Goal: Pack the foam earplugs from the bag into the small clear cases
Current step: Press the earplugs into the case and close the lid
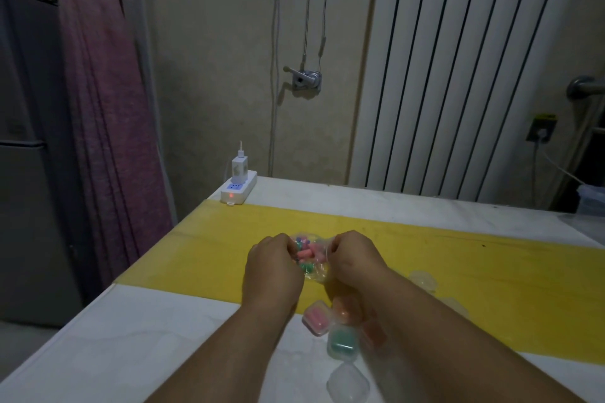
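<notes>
A clear plastic bag of pink, green and blue foam earplugs hangs just above the yellow mat. My left hand grips its left side and my right hand grips its right side, fingers curled round the plastic. Under my right forearm lie small clear cases: one with pink earplugs, one with green, one with orange, partly hidden. An empty clear case sits nearest me, and another lies on the mat to the right.
A white table carries the mat. A white power strip with a charger sits at its far left corner. Behind are a wall, a white radiator and a purple curtain at left.
</notes>
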`<state>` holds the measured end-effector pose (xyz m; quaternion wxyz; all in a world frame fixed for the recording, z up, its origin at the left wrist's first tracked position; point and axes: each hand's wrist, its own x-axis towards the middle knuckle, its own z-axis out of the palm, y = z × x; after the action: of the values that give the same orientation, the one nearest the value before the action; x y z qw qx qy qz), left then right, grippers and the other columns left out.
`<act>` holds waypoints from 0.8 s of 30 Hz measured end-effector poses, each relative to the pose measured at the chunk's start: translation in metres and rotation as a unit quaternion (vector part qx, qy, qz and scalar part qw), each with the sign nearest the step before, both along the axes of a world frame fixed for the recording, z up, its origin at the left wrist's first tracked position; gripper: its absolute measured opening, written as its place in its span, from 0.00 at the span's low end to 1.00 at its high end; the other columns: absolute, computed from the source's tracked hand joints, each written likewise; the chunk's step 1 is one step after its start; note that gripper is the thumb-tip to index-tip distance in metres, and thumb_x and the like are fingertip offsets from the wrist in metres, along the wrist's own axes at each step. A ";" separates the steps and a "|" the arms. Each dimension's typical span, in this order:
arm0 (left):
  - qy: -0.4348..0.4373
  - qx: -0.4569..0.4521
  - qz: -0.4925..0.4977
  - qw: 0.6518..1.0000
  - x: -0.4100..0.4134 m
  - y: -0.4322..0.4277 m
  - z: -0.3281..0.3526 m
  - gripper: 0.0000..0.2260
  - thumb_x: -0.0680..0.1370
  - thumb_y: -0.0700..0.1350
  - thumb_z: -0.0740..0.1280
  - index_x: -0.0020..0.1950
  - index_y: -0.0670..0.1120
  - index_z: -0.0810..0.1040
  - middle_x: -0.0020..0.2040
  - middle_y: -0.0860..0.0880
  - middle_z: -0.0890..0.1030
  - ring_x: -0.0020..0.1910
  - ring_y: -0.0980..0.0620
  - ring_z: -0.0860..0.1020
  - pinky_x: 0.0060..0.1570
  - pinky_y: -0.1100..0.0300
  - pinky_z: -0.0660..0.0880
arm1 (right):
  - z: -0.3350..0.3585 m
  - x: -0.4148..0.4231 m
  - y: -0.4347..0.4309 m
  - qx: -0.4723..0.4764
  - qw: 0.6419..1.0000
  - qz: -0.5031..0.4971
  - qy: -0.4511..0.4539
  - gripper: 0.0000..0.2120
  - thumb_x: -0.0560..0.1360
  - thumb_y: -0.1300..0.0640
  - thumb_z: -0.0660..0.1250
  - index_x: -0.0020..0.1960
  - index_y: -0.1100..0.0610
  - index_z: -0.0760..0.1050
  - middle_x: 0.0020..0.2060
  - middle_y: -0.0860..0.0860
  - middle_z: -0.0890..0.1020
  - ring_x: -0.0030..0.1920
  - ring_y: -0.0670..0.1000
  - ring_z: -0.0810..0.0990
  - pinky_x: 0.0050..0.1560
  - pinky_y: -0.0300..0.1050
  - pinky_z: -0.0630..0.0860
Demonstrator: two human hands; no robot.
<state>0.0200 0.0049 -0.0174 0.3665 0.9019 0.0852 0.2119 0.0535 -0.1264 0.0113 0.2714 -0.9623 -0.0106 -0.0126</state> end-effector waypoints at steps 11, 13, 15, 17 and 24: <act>0.008 -0.004 -0.001 1.000 0.001 0.000 0.000 0.14 0.72 0.32 0.64 0.50 0.48 0.80 0.50 0.49 0.79 0.52 0.48 0.75 0.51 0.51 0.76 | -0.005 0.015 0.007 -0.118 0.993 0.006 -0.005 0.08 0.75 0.60 0.65 0.53 0.59 0.80 0.51 0.56 0.83 0.54 0.57 0.80 0.49 0.43 0.74; 0.007 -0.004 -0.001 1.000 0.000 0.000 0.000 0.14 0.72 0.32 0.64 0.50 0.48 0.80 0.50 0.49 0.79 0.51 0.48 0.75 0.51 0.51 0.77 | -0.007 0.014 0.007 -0.111 0.994 0.000 -0.018 0.08 0.75 0.61 0.64 0.52 0.58 0.79 0.50 0.56 0.83 0.53 0.57 0.80 0.49 0.43 0.74; 0.006 0.000 0.000 1.000 0.000 0.000 0.000 0.14 0.72 0.33 0.64 0.50 0.48 0.80 0.50 0.49 0.79 0.51 0.48 0.75 0.51 0.51 0.77 | -0.008 0.014 0.007 -0.097 0.995 0.002 -0.019 0.07 0.75 0.61 0.65 0.51 0.57 0.80 0.50 0.55 0.83 0.52 0.57 0.80 0.48 0.44 0.74; 0.007 0.002 0.000 1.000 0.001 0.000 0.001 0.14 0.72 0.33 0.63 0.51 0.48 0.80 0.50 0.49 0.79 0.51 0.48 0.75 0.51 0.51 0.76 | -0.008 0.013 0.006 -0.097 0.995 0.011 0.001 0.09 0.75 0.61 0.66 0.52 0.57 0.82 0.50 0.56 0.84 0.52 0.57 0.81 0.50 0.44 0.76; 0.010 0.000 0.001 1.000 -0.001 0.000 0.002 0.13 0.72 0.33 0.64 0.50 0.48 0.80 0.50 0.49 0.79 0.51 0.49 0.75 0.51 0.52 0.76 | -0.010 0.008 0.003 -0.031 0.998 0.008 -0.056 0.07 0.73 0.63 0.63 0.41 0.54 0.78 0.47 0.55 0.83 0.49 0.56 0.80 0.48 0.45 0.77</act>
<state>0.0194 0.0047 -0.0153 0.3654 0.9040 0.0898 0.2031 0.0612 -0.1236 0.0010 0.2410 -0.9678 -0.0338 -0.0637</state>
